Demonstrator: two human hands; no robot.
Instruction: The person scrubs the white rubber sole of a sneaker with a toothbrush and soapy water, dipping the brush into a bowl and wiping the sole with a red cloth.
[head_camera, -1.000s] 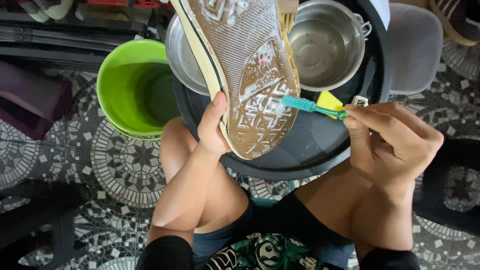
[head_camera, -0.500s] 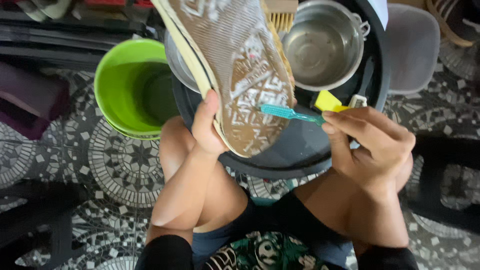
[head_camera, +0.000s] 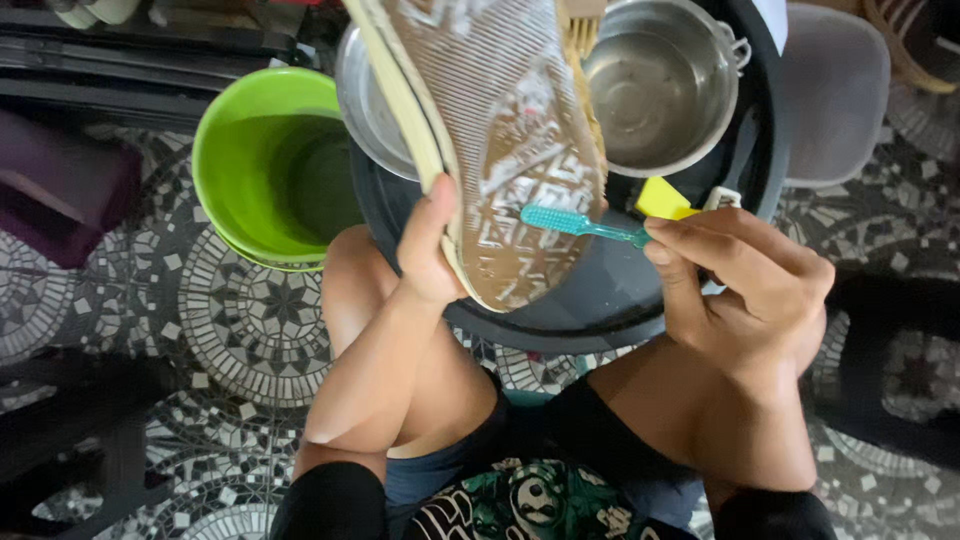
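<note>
Left hand (head_camera: 425, 255) grips shoe (head_camera: 495, 140) sole-up, right hand (head_camera: 745, 290) pinches toothbrush (head_camera: 580, 224) on heel tread; sole looks largely dirty.

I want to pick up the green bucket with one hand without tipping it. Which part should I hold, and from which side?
Grip the rim of the green bucket on its left, open side, coming down from above. It stands upright with its mouth open, so fingers can hook over the edge. No handle shows. The right part of the rim lies close to the black basin and the person's knee, leaving less room there.
</note>
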